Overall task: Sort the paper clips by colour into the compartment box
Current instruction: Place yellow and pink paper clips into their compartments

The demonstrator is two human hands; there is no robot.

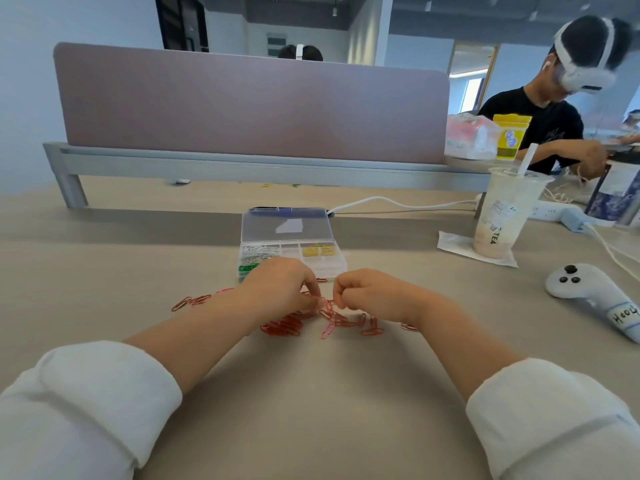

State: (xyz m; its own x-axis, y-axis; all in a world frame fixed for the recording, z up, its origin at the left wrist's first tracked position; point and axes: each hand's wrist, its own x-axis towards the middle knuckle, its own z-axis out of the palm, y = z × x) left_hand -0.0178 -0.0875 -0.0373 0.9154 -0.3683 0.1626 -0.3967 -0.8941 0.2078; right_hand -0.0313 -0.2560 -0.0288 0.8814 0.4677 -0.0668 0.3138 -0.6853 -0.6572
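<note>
A clear compartment box [325, 268] with its lid up stands on the desk just beyond my hands. It holds silver clips [258, 252] at the back left, yellow clips [318, 251] at the back right and green clips [246, 267] at the front left. Red and pink paper clips [287, 326] lie scattered on the desk in front of the box. My left hand [280, 285] pinches at clips in this pile with curled fingers. My right hand [367, 294] is curled beside it, fingertips down on pink clips [332, 315].
A plastic tea cup with a straw [504, 216] stands on a napkin at the right. A white controller [588, 292] lies near the right edge, with cables [398, 202] behind. A mauve divider [249, 105] closes the back. Another person sits at the far right.
</note>
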